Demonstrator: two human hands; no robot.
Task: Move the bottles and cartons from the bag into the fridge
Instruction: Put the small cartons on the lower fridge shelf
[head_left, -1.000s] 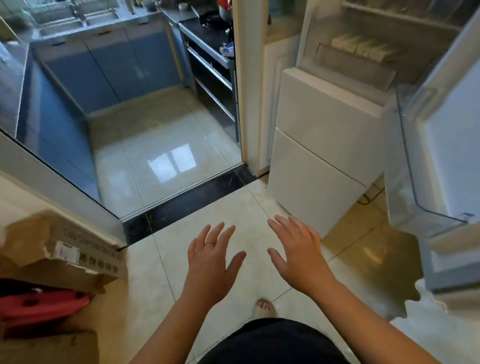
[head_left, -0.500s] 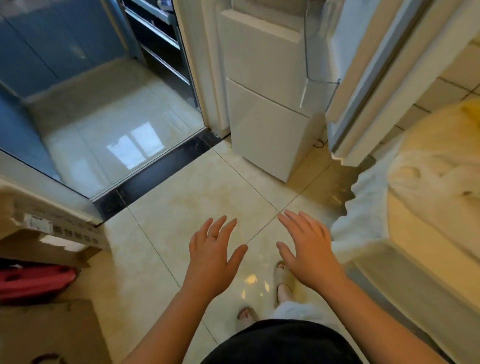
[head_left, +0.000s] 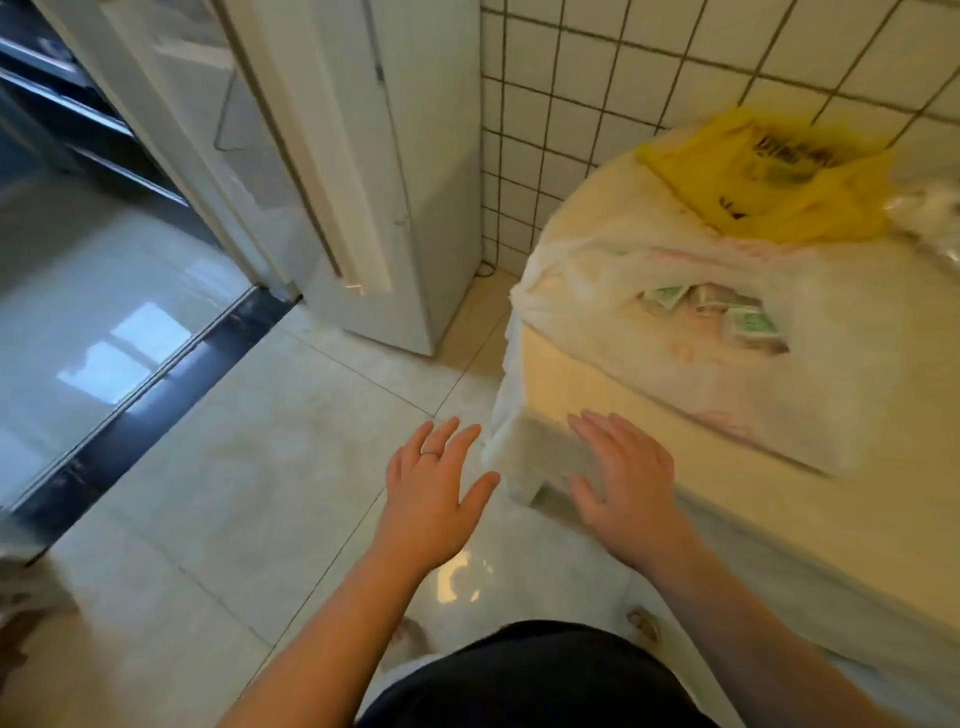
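Left hand (head_left: 431, 491), right hand (head_left: 626, 470): fingers (head_left: 440, 441) spread flat, empty. Right: crinkly white plastic bag (head_left: 613, 291), boxy cartons (head_left: 748, 325) inside.

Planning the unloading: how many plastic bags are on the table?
2: the white bag at the table's left end, cartons inside; the yellow bag behind it. A blurred bundle at the right edge may be a third.

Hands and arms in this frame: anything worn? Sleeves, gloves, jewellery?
No gloves and no sleeves in view; both forearms are bare. The left hand has a thin ring on one finger. The right hand shows no ring, and neither wrist shows a watch or band.
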